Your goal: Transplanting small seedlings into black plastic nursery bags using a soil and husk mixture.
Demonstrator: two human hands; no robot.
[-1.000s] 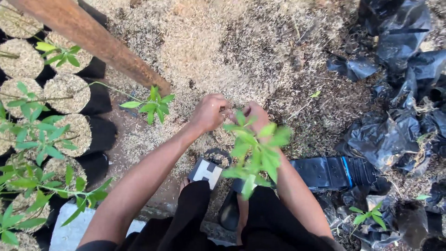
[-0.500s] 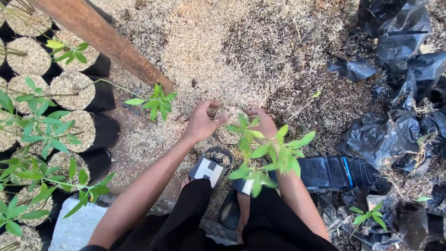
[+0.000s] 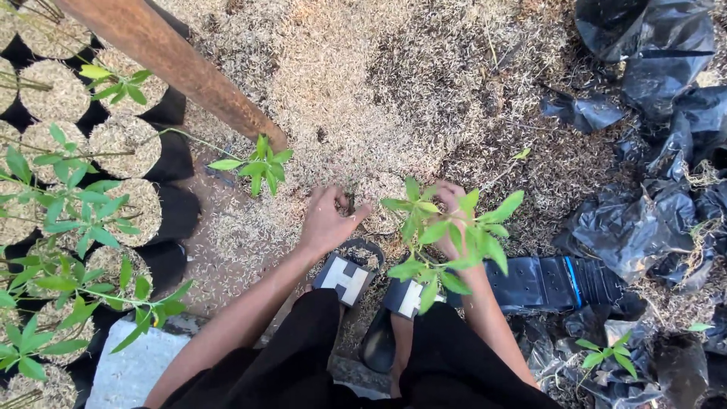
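A small seedling with bright green leaves stands in a husk-filled bag on the ground in front of my knees. My left hand cups the bag's left side with its fingers curled against the rim. On the bag's right side is my right hand, partly hidden behind the seedling's leaves. Only the husk-covered top of the bag shows between my hands.
A heap of pale rice husk covers the ground ahead. A slanted wooden pole crosses the upper left. Rows of husk-filled black bags with seedlings line the left. Crumpled empty black bags lie right. My sandals are below my hands.
My hands have moved a little apart and nearer my body, settling on both sides of the bag. The seedling's leaves have shifted to the right.
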